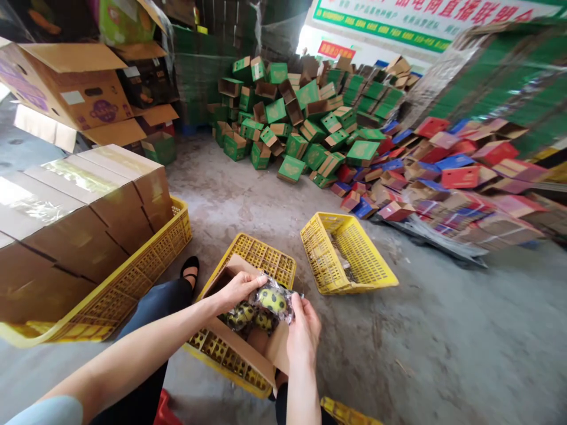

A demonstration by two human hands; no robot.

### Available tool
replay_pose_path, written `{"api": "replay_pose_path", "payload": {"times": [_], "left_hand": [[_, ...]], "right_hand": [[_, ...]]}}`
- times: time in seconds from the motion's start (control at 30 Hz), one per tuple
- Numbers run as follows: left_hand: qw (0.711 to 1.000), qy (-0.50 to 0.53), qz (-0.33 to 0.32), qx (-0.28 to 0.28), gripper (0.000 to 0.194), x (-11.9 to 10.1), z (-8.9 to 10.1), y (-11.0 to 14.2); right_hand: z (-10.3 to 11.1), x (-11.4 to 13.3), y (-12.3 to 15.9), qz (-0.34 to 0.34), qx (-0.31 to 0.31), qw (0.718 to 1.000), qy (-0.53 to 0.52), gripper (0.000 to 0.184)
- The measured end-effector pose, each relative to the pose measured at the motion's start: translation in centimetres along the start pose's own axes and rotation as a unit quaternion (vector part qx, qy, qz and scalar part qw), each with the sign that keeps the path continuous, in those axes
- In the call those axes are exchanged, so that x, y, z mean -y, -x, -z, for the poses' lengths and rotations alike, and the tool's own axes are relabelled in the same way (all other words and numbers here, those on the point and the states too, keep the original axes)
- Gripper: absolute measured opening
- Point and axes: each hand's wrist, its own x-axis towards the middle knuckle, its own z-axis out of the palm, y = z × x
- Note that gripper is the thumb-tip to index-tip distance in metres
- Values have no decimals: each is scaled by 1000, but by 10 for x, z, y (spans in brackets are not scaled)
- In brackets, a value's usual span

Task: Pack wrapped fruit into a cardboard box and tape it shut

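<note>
A clear plastic packet (pixel 273 299) with a yellow-green, black-spotted item inside is stretched between my two hands. My left hand (pixel 239 291) pinches its left end, and my right hand (pixel 305 324) grips the right end. Both are above an open cardboard box (pixel 241 344) with more such spotted packets (pixel 241 316) inside. What the packets contain is not clear. The box rests on a yellow plastic crate (pixel 270 260) that seems to be upside down.
To the left, taped cartons (pixel 88 212) fill a long yellow crate (pixel 150 265). Another yellow crate (pixel 367 254) stands on the floor to the right with some material inside. Green boxes (pixel 292 168) and red and blue boxes (pixel 460 177) are heaped at the back.
</note>
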Motion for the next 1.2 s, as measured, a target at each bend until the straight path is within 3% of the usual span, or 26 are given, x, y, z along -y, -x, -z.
{"api": "replay_pose_path", "payload": {"times": [0.07,0.17,0.23,0.3,0.4,0.5,0.57,0.63,0.83,0.93,1.03,1.2], "left_hand": [[999,39,2,4,73,0,-2,1],[996,80,-24,43,101,-4,-2,6],[994,85,-30,59,108,-6,0,10],[995,85,-29,51,104,-8,6,11],[995,91,-28,14,94,-9,17,11],[996,83,-18,-9,84,-8,26,11],[998,67,1,0,76,-7,30,13],[998,49,21,25,73,-7,33,16],[992,-77,-57,77,85,-6,33,23],[987,-97,-58,112,72,-4,27,24],[988,-122,-62,68,57,-4,22,24],[988,-151,-22,27,61,0,17,22]], "right_hand": [[3,-4,-1,25,-27,999,20,43],[8,-11,-3,51,-62,996,48,43],[9,-13,-2,62,-78,993,57,46],[7,-12,1,80,-61,992,79,58],[2,-4,9,125,51,976,171,73],[-4,3,16,187,133,936,268,57],[-6,5,18,200,135,929,282,43],[-6,3,17,184,117,939,265,39],[3,-11,12,98,82,967,218,45],[7,-13,14,61,67,976,197,53],[12,-7,17,53,85,970,220,61],[25,3,16,128,87,954,256,42]]}}
